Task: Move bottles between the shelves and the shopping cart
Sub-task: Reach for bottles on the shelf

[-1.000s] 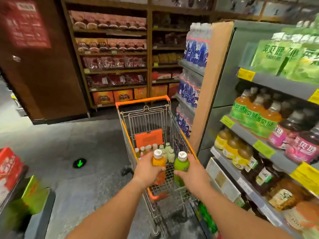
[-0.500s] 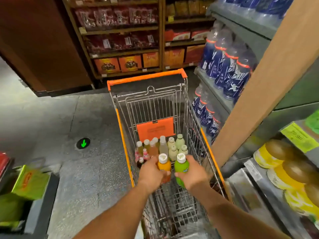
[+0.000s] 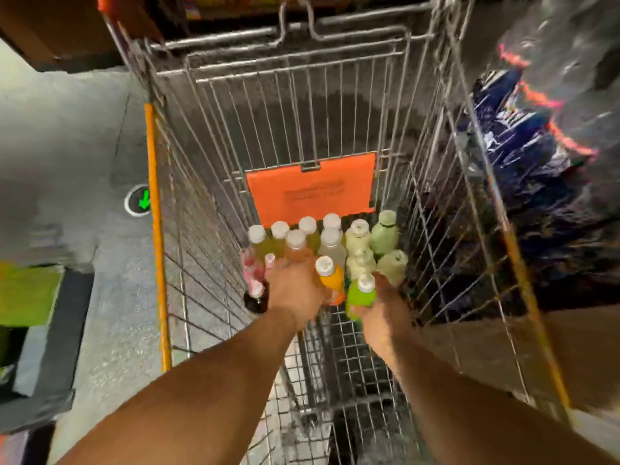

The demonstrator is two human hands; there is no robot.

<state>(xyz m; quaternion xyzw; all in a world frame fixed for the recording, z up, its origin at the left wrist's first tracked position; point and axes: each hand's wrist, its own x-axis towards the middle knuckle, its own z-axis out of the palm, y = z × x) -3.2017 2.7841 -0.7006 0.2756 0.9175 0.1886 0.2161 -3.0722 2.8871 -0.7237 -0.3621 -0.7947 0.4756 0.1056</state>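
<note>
Both my arms reach down into the wire shopping cart (image 3: 432, 203). My left hand (image 3: 295, 293) grips an orange juice bottle (image 3: 330, 278) with a white cap. Beside it, my right hand (image 3: 382, 308) grips a green bottle (image 3: 360, 297), also white-capped. Both bottles are upright, low in the cart, just behind several standing bottles (image 3: 335, 243) of yellow, pale green, clear and pink drinks that fill the cart's far end under an orange plate (image 3: 310, 187).
Blue-labelled water bottles (image 3: 523, 135) on shelves crowd the cart's right side. Grey floor with a green arrow marker (image 3: 139, 204) lies to the left, where a green display box (image 3: 27, 293) stands. The near part of the cart floor (image 3: 349, 360) is bare wire.
My head has tipped down and closer to the cart. Both hands have gone deeper into it with the orange and green bottles, towards the standing group.
</note>
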